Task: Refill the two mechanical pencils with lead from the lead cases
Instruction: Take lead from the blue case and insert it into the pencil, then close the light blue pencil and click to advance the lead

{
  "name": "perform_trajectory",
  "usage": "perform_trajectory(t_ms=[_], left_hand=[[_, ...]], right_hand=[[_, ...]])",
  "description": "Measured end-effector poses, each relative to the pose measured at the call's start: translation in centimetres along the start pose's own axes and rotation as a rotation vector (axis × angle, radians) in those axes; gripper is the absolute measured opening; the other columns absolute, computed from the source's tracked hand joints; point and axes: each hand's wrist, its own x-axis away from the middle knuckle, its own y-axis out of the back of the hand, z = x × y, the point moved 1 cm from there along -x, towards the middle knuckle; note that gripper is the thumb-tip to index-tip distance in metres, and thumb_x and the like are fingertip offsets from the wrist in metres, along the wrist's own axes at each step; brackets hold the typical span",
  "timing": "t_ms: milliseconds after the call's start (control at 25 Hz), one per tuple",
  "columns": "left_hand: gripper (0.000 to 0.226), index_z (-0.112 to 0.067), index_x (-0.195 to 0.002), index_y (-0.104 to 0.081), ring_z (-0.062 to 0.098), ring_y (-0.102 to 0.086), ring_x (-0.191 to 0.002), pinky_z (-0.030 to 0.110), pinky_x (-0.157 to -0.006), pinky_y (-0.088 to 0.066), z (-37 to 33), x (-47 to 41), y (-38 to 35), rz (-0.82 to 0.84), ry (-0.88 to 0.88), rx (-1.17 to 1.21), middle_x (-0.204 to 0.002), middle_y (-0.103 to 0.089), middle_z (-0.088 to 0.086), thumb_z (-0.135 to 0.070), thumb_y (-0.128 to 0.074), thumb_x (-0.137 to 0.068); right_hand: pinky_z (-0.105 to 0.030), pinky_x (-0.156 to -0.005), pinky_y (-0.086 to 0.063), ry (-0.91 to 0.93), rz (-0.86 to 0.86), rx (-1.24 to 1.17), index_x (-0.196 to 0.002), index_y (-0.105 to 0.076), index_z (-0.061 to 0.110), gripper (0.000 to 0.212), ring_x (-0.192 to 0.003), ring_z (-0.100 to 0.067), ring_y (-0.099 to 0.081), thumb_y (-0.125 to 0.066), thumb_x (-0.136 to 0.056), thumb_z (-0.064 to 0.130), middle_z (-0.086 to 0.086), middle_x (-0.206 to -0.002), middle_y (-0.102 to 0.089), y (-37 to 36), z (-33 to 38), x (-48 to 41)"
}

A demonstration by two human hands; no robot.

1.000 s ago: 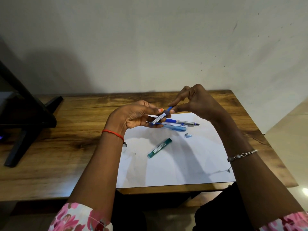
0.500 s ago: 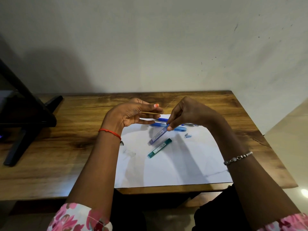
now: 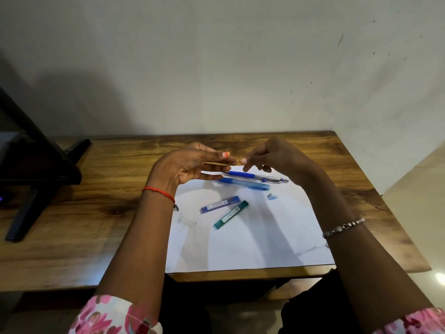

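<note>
On the white paper point(image 3: 252, 242) lie two blue pencils point(image 3: 248, 180), a blue lead case point(image 3: 220, 204) beside a green one point(image 3: 230, 215), while the left hand point(image 3: 190, 166) hovers loosely open and the right hand point(image 3: 274, 156) pinches something too thin to tell.

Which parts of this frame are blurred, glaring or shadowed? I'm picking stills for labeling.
Head view: the lead cases, purple and green, are sharp enough to show labels, though the print is unreadable; both hands, left and right, cast soft shadows on the white paper; a bright glare spot sits at lower right; wide-angle distortion bows the table edges.
</note>
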Motion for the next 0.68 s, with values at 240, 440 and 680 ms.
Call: perform_trajectory(t_ms=[240, 440, 680], left_hand=[[0.016, -0.014, -0.075, -0.076, 0.009, -0.07, -0.075, 0.022, -0.068, -0.058, -0.13, 0.01, -0.37, 0.025, -0.006, -0.021, -0.082, -0.076, -0.003, -0.017, -0.063, -0.082], [0.015, -0.014, -0.077, -0.075, 0.008, -0.071, -0.076, 0.021, -0.068, -0.058, -0.22, 0.03, -0.57, 0.05, -0.018, -0.054, -0.082, -0.075, -0.004, -0.017, -0.062, -0.083], [0.013, -0.012, -0.088, -0.073, 0.01, -0.065, -0.08, 0.024, -0.078, -0.052, 0.07, -0.74, -0.99, -0.093, -0.178, -0.379, -0.086, -0.072, 0.002, -0.008, -0.072, -0.076]], right_hand=[[-0.018, -0.052, -0.048, -0.207, -0.041, -0.389, -0.08, -0.074, 0.008, 0.008, -0.057, -0.01, -0.055, -0.069, -0.081, 0.015, -0.004, -0.075, -0.074, 0.28, -0.74, 0.11], [-0.02, -0.054, -0.047, -0.27, -0.047, -0.429, -0.082, -0.072, 0.005, 0.01, -0.059, -0.012, -0.055, -0.068, -0.082, 0.015, -0.006, -0.079, -0.073, 0.04, -0.42, 0.1], [-0.022, -0.055, -0.044, -0.191, -0.194, -0.426, -0.079, -0.069, 0.008, 0.009, -0.059, -0.014, -0.055, -0.064, -0.084, 0.013, -0.007, -0.079, -0.072, 0.54, -0.53, 0.23]])
